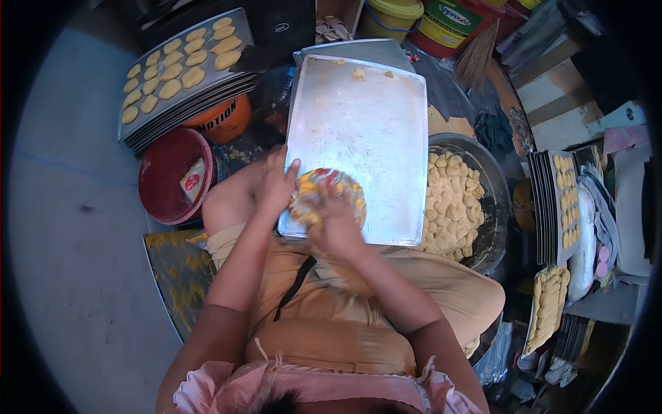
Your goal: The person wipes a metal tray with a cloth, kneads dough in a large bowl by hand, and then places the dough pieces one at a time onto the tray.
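Observation:
A metal baking tray (pixel 365 131) lies across my lap, scuffed on top, with a few yellow crumbs along its far edge. My left hand (pixel 276 186) is closed at the tray's left rim, its thumb over the edge. On the near left part of the tray sits a round, crumpled thing patterned in yellow, red and white (pixel 352 195), like a cloth or printed plastic. My right hand (pixel 334 221), a little blurred, presses down on it with bent fingers; its underside is hidden.
A large basin of dough pieces (pixel 452 200) stands beside my right knee. Stacked trays (pixel 189 76) at upper left bear flattened dough rounds. A maroon bucket (pixel 155 186) is at my left; more loaded trays (pixel 548 207) stand right. Tubs (pixel 389 17) and a broom (pixel 477 55) are behind.

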{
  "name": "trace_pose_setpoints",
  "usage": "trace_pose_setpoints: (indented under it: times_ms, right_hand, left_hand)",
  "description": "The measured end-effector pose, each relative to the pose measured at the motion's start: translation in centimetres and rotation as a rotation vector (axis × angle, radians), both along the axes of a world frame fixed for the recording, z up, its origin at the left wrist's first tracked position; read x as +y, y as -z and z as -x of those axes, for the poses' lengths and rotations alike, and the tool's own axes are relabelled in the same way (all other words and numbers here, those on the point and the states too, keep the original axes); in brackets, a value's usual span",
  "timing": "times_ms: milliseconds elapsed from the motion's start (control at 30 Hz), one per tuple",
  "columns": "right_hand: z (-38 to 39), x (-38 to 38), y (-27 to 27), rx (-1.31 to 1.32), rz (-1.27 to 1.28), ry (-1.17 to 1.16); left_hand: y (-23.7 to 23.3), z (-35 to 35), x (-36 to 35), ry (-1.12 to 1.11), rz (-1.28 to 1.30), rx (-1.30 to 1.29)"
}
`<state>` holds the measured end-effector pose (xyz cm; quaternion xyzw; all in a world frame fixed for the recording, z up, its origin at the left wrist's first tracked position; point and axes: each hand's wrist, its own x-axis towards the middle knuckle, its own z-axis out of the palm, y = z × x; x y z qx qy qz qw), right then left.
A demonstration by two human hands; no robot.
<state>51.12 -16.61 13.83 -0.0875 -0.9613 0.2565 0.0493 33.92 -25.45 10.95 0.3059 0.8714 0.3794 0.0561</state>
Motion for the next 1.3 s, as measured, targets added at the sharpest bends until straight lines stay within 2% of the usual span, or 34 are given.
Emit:
trace_pose_setpoints:
  times_ms: [67,100,167,267,333,433,500,567,733,767,833,967,1033,1100,1167,1267,1300]
  right_hand:
    - [-1.9,-1.0,0.8,-0.044,-0.041,-0.036]
    - [-2.6,-1.3,1.0,-0.063,-0.062,-0.056]
    - [-6.1,0.2,0.5,-0.205,0.015,0.036]
    - [-11.8,4.4,1.7,-0.197,-0.112,0.293]
    - [-12.4,7.4,2.1,-0.189,-0.163,0.425]
    - [-7.7,13.0,1.7,-0.14,-0.277,0.52]
    - [-3.2,19.1,3.1,-0.029,-0.275,0.59]
    - [2.1,24.4,3.8,0.038,-0.387,0.617]
    - [15.7,31.6,3.7,-0.043,-0.377,0.756]
    - [18.2,31.6,4.2,-0.036,-0.381,0.759]
    - [23.2,29.7,5.0,-0.016,-0.477,0.612]
    - [29.9,18.2,5.1,0.173,-0.398,0.433]
    - [30.4,12.6,4.5,0.172,-0.377,0.245]
    - [28.8,7.6,1.1,-0.123,-0.232,-0.004]
    - [25.9,4.3,-0.1,-0.017,0.003,-0.11]
    - [22.9,3.7,-0.1,0.263,0.414,-0.1]
    - [21.5,4.6,-1.7,0.149,0.606,-0.035]
  left_hand:
    - [1.5,-0.6,1.8,-0.066,0.131,-0.008]
    - [2.0,-0.2,1.8,-0.061,0.114,-0.023]
    - [2.7,0.5,1.2,-0.056,0.081,-0.059]
    - [3.3,1.5,1.0,0.03,0.042,-0.096]
    - [4.1,1.7,1.1,0.032,-0.006,-0.098]
    - [3.7,1.5,1.3,0.038,-0.006,-0.107]
    - [3.8,1.7,1.3,0.038,-0.016,-0.104]
    - [4.6,1.8,1.2,0.051,-0.045,-0.094]
    - [3.5,1.6,1.3,0.042,-0.081,-0.142]
    - [3.5,1.6,1.2,0.038,-0.084,-0.153]
    - [3.6,1.6,1.1,0.038,-0.099,-0.158]
    - [4.0,1.9,0.8,0.069,-0.117,-0.152]
    - [4.1,1.9,0.7,0.061,-0.133,-0.125]
    - [4.4,1.7,0.9,0.026,-0.177,-0.063]
    - [4.7,1.9,0.4,0.05,-0.134,-0.151]
    - [4.9,1.8,0.4,0.05,-0.174,-0.164]
    - [5.0,1.7,0.5,0.044,-0.204,-0.15]
